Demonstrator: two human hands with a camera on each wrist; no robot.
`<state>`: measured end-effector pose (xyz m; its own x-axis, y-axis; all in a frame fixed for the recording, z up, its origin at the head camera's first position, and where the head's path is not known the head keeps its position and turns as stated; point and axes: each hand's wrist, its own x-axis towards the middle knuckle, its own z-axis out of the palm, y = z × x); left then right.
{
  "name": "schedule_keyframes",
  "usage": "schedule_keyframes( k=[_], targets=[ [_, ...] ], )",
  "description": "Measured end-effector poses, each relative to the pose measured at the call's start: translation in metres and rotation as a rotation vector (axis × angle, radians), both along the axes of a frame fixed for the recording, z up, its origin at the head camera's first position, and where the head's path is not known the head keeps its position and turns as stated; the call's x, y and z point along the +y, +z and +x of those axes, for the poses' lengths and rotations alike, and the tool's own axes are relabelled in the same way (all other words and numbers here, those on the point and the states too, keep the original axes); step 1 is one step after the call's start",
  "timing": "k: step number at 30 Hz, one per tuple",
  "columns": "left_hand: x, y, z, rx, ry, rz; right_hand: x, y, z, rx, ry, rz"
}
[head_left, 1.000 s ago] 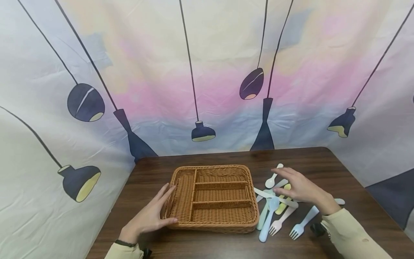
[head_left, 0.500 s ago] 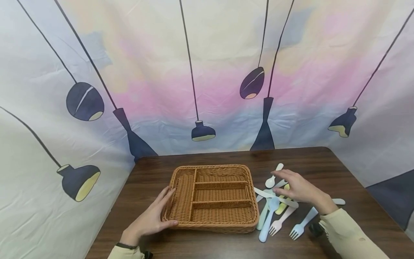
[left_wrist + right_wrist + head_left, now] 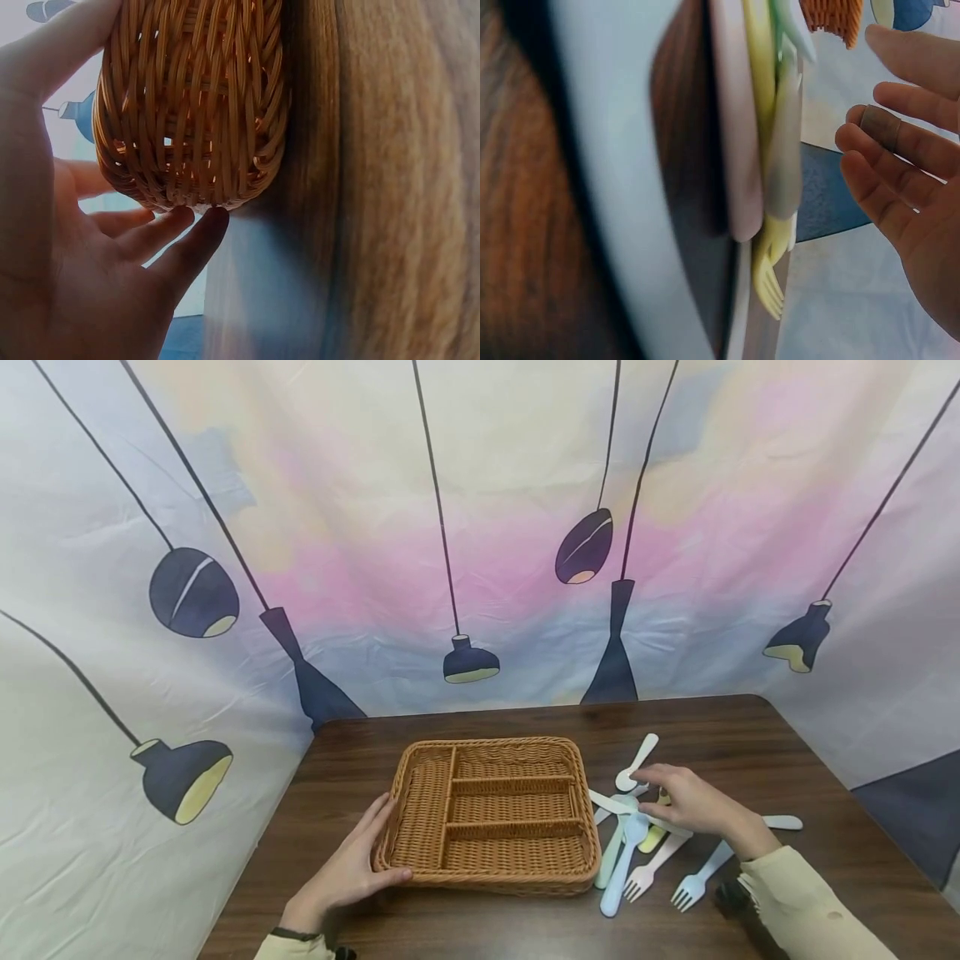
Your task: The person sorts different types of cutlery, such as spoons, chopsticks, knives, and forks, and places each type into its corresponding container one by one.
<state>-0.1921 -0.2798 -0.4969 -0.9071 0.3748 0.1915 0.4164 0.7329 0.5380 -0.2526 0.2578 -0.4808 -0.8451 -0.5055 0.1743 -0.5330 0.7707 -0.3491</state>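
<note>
A brown wicker basket [image 3: 517, 881] with several compartments lies on the table. At its front left corner my left hand [image 3: 341, 864] holds it, thumb along the front wall and fingers on the left side; the left wrist view shows the fingertips [image 3: 214, 221] at the weave. Right of the basket is a loose pile of plastic cutlery. My right hand [image 3: 693, 806] hovers over the pile, fingers apart and nothing between them. Beneath and around it are a white spoon [image 3: 637, 764], a light blue spoon [image 3: 622, 868], a pink fork [image 3: 652, 868] and a yellow fork [image 3: 766, 277].
A blue fork [image 3: 697, 881] lies nearer the front, beside the right sleeve. A white handle [image 3: 782, 822] sticks out beyond the right wrist. Behind the dark wooden table [image 3: 480, 935] hangs a cloth [image 3: 510, 577] printed with lamps.
My right hand has lowered slightly over the cutlery, its thumb and fingers drawn a little closer together. The left hand stays at the basket's corner.
</note>
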Motion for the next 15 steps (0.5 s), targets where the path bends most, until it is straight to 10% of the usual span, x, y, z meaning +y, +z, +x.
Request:
schedule_keyframes(
  k=[15],
  targets=[
    [0.0,-0.003,0.001,-0.062,0.062,0.018,0.005,-0.016,-0.002,-0.07,-0.016,0.025]
  ],
)
